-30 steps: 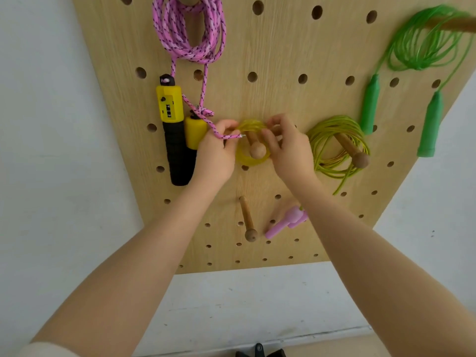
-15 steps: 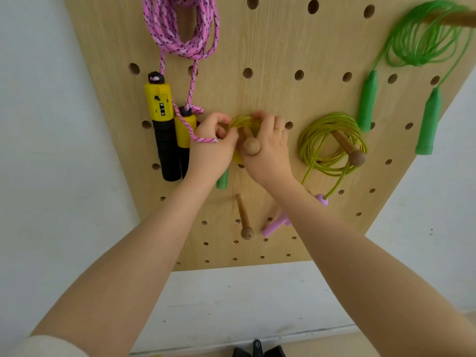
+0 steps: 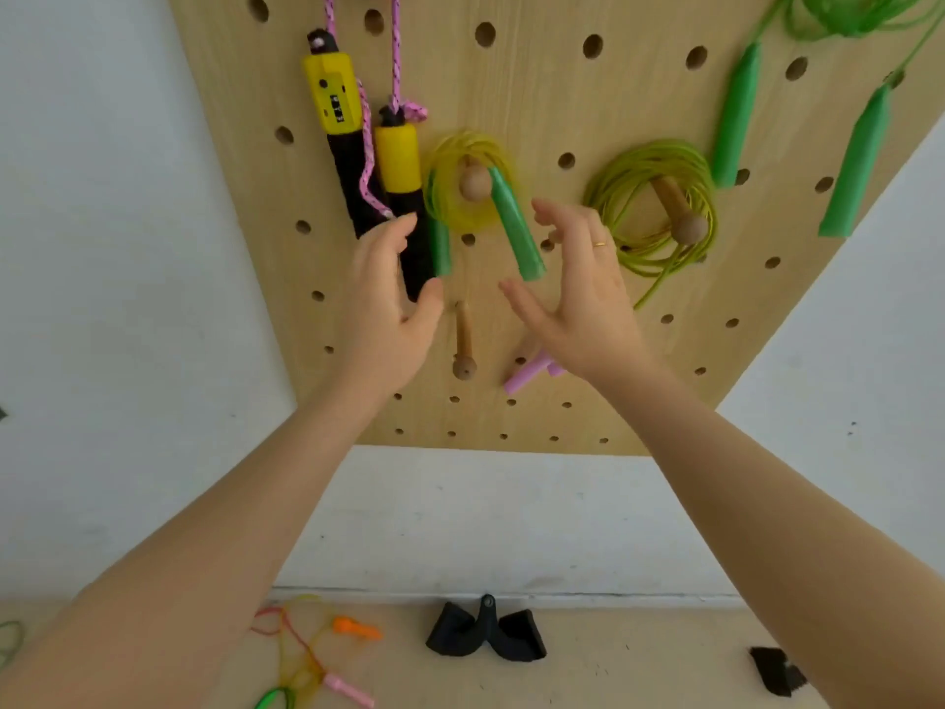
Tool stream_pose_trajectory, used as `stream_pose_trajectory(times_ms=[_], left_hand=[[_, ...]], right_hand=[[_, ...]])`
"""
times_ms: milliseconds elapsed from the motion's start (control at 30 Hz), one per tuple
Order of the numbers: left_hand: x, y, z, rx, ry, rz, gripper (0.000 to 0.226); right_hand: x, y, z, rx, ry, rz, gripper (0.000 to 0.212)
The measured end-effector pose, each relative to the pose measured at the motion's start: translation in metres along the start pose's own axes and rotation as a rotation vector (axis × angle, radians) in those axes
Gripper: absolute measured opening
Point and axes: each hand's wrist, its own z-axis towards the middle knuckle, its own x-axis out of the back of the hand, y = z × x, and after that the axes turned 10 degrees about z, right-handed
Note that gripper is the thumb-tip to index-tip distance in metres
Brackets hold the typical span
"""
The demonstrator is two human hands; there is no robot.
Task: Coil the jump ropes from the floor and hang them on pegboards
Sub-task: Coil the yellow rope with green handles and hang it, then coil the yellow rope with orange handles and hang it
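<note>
Yellow jump rope (image 3: 463, 189) coiled into a small, tight ring and hung over a round-headed wooden peg (image 3: 474, 182) near the middle of the pegboard (image 3: 552, 110). Thin, glossy, translucent cord, several loops stacked close together, slightly blurred. Two green handles: one (image 3: 514, 230) slanting down to the right from the peg head, the other (image 3: 440, 245) hanging nearly straight down at the coil's left edge, just beside a black grip.

Left hand (image 3: 391, 304) below and left of the coil, fingers (image 3: 396, 232) loosely spread and curved, holding nothing, thumb close to the black grip but contact unclear. Right hand (image 3: 578, 294) below and right of the coil, fingers (image 3: 555, 212) apart and gently bent, empty, a ring on one finger; thumb near the tip of the slanting green handle, not gripping it.

Left of the coil, a pink braided rope (image 3: 365, 161) hanging down with a yellow-and-black counter handle (image 3: 335, 110) and a second yellow-and-black handle (image 3: 404, 197). Right of the coil, an olive-green rope (image 3: 629, 207) looped over another peg (image 3: 677, 209), one strand trailing down. Upper right, a bright green rope (image 3: 859, 17) with two long green handles (image 3: 859, 161) hanging. Lower on the board, a bare peg (image 3: 464, 345) and pink handles (image 3: 529, 376) partly hidden behind the right hand.

On the floor (image 3: 613, 667) below, a loose tangle of yellow and red cord (image 3: 301, 652) with orange and pink handle ends, uncoiled, and black objects (image 3: 486, 637) by the wall base.
</note>
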Motion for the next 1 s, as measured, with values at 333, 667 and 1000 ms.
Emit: stream_pose_trajectory(times_ms=[333,667,1000], left_hand=[[-0.039,-0.069,-0.165,0.672,-0.456,0.114,0.027],[0.049,-0.184,-0.292,1.187,-0.227,0.241,0.025],[0.109,-0.347,-0.344,1.377,-0.223,0.341,0.027]], right_hand=[[-0.070,0.023,-0.118,-0.159,-0.760,0.234,0.015],[-0.225,-0.027,-0.187,-0.358,-1.272,0.289,0.030],[-0.431,-0.034,-0.228,-0.580,-1.408,0.132,0.031]])
